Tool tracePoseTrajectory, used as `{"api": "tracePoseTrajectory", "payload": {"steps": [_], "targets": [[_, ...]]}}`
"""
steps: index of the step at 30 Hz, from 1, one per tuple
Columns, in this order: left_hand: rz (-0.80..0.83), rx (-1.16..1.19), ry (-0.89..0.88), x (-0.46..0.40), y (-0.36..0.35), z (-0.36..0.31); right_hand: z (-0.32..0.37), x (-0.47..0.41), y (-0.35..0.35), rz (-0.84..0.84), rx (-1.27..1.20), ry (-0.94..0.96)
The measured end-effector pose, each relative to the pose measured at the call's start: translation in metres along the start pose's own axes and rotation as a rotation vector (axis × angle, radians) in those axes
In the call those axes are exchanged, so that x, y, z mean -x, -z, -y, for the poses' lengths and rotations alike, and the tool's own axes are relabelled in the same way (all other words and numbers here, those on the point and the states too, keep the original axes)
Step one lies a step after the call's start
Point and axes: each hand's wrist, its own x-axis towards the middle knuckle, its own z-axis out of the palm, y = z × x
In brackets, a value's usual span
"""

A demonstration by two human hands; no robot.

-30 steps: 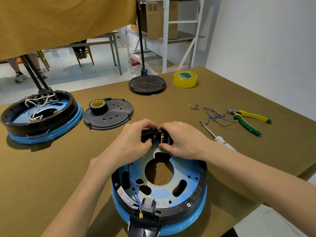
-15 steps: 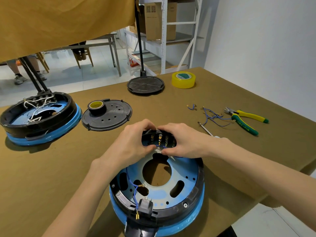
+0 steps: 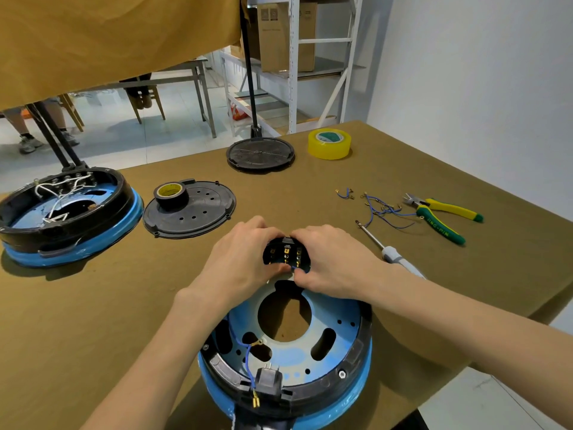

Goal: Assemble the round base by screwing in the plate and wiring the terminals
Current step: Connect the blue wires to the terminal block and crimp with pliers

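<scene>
A: Round base (image 3: pixel 288 361) is sitting on the surface (image 3: pixel 93 305) nearest the person; its terminal block (image 3: pixel 286 254) is lying at the far rim, row of brass tabs running left to right.

B: Hands?

A: Both are flanking it. Left hand (image 3: pixel 238 262) is bracing the housing, fingers curled. Right hand (image 3: pixel 335 262) is pinching a blue wire (image 3: pixel 296 268) just below the tabs, so it's nearer.

B: Spares?

A: Loose wires (image 3: pixel 381 209), screwdriver (image 3: pixel 390 252), pliers (image 3: pixel 440 215) are lying well right.

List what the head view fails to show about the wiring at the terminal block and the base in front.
- Terminal block: its sides are covered by the left hand and right hand; which terminals are wired is too small to tell.
- Blue wire end: hidden under the right hand's fingertips.
- Round base: its near edge is cut off by the bottom of the frame.
- Screwdriver: its handle disappears behind the right forearm.
</scene>
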Motion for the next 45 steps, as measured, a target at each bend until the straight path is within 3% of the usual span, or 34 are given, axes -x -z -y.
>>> {"api": "tracePoseTrajectory", "payload": {"steps": [6, 19, 30, 37, 42, 45], "targets": [[0.009, 0.005, -0.017, 0.001, -0.002, 0.004, -0.009, -0.005, 0.002, 0.036, 0.003, 0.086], [0.003, 0.076, -0.002, 0.001, -0.002, 0.009, -0.012, -0.005, 0.001, 0.036, -0.097, 0.09], [0.095, 0.124, 0.158, -0.008, 0.0, -0.002, -0.015, -0.005, 0.002, 0.049, -0.112, 0.113], [-0.002, 0.11, -0.109, 0.005, 0.004, -0.003, -0.018, -0.005, 0.004, 0.08, -0.133, 0.121], [0.088, -0.058, -0.267, 0.001, 0.012, -0.005, -0.021, -0.006, 0.005, 0.094, -0.189, 0.061], [0.054, -0.152, -0.356, -0.001, 0.014, -0.006, -0.023, -0.004, 0.006, 0.101, -0.21, 0.032]]}}
